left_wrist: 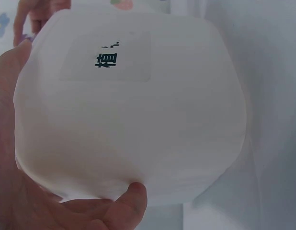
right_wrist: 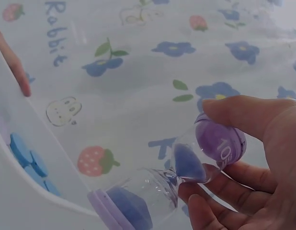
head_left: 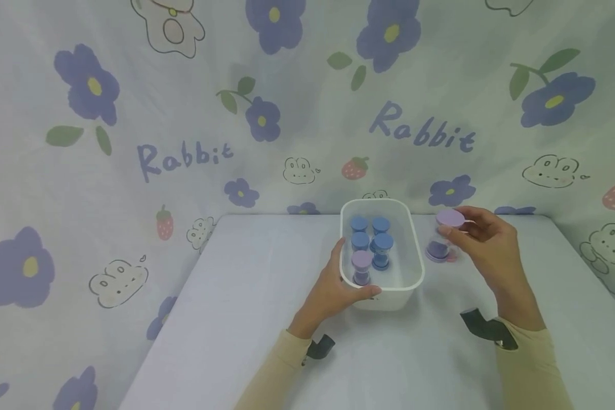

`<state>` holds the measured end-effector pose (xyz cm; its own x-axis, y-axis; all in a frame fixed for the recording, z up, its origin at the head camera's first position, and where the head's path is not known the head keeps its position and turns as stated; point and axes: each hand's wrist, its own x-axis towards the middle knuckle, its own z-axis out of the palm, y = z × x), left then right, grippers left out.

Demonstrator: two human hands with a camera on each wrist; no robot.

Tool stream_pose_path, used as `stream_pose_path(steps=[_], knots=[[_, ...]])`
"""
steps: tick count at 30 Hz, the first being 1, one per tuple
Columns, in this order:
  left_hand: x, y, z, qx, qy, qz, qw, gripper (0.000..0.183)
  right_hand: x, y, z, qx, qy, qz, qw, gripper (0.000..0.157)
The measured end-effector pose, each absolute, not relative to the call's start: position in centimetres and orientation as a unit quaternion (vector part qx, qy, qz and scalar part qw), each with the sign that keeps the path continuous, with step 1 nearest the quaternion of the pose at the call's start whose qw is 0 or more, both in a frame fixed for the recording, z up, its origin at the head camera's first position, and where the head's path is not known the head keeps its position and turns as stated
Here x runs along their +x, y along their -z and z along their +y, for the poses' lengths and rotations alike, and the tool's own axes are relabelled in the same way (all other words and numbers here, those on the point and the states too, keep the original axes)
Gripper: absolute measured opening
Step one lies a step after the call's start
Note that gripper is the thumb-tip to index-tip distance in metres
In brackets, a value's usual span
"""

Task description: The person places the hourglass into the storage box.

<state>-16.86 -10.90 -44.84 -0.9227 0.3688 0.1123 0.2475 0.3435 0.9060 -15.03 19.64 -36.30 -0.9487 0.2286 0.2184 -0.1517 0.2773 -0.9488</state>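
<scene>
My right hand (head_left: 492,250) holds a sand timer (right_wrist: 188,160) with purple end caps by its top cap, just right of the white plastic bin (head_left: 415,279). Its clear glass has dark purple-blue sand in both bulbs, and "10" is printed on the cap in the right wrist view. My left hand (head_left: 330,290) grips the bin's near-left corner, thumb along the front rim. Inside the bin, several blue-capped sand timers (head_left: 383,242) stand upright at the left, with one purple-capped timer (head_left: 361,262) at the front. In the left wrist view, the bin's side (left_wrist: 138,129) hides its contents.
A white-covered table (head_left: 236,319) lies under the bin. Behind it hangs a cloth (head_left: 307,102) printed with flowers, rabbits and strawberries. A printed label (left_wrist: 107,57) is on the bin's outer wall. Dark straps (head_left: 487,327) sit at both wrists.
</scene>
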Motion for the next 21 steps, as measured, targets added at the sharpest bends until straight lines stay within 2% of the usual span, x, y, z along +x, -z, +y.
stream_pose_path(steps=[8,21], knots=[[-16.7,44.7,-10.9,0.190,-0.541,0.817,0.056,0.127,-15.3,35.7,18.6,0.032,-0.661,-0.731,0.169,0.040],[-16.8,44.8,-10.9,0.189,-0.539,0.818,0.060,0.126,-16.2,35.5,16.7,0.033,-0.604,-0.787,0.122,0.045]])
